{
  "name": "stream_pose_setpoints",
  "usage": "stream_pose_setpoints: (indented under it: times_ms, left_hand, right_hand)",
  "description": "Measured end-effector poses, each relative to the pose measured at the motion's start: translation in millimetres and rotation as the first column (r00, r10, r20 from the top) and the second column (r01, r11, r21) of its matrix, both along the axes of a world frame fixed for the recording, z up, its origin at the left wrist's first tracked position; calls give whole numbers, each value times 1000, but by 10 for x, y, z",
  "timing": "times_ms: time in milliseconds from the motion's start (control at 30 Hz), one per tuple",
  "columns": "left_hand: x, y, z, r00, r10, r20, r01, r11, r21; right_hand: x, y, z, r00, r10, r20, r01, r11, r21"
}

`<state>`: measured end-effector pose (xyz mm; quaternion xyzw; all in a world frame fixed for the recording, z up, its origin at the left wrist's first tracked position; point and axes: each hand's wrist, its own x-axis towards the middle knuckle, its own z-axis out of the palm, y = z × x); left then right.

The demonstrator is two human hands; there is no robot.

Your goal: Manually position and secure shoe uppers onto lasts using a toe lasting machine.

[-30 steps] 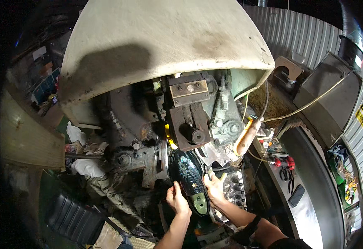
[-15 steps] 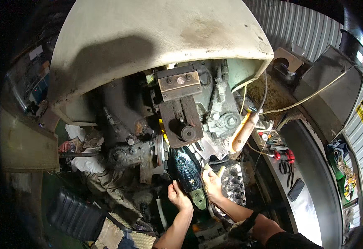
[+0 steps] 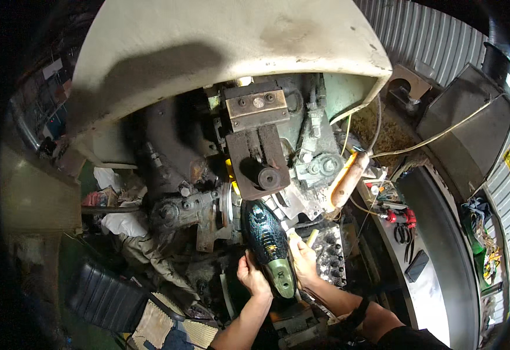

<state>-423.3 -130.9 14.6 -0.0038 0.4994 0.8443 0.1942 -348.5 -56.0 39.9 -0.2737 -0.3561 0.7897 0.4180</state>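
A dark, glossy, scale-patterned shoe upper [image 3: 265,233] sits over a green shoe last [image 3: 280,274], whose bare heel end points toward me. Its toe lies just under the machine's metal head block [image 3: 258,157]. On the left side of the heel, my left hand [image 3: 255,276] is closed against the upper's edge, with some fingers hidden beneath. Along the right side my right hand [image 3: 303,261] also grips the upper, its fingers partly out of sight. A short pale-yellow stick-like piece [image 3: 312,237] shows beside the right fingers; whether they touch it I cannot tell.
A large cream hood [image 3: 231,41] overhangs the machine. A lit work lamp [image 3: 346,182] hangs at the right. Beyond it, a metal shelf [image 3: 427,300] carries a red power tool [image 3: 401,218], pliers [image 3: 405,238] and a phone [image 3: 417,265]. A black seat [image 3: 108,298] stands lower left.
The view has shifted slightly. More of the green last's heel top now shows, so the shoe seems a little turned. Both hands keep their hold on it.
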Motion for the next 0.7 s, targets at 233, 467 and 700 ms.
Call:
stream_pose_setpoints:
  times_ms: [233,467,700]
  left_hand:
    - [9,-152,23,996,-94,10,94,989,-110]
    - [85,-620,1469,723,-76,-687,109,994,6]
    - [634,365,2175,324,-125,-938,412,911,21]
  right_hand:
    - [274,36,40,982,119,149,-126,991,35]
    - [903,-215,688,957,136,255,-201,946,253]
    - [1515,-863,1100,735,666,124,-671,691,270]
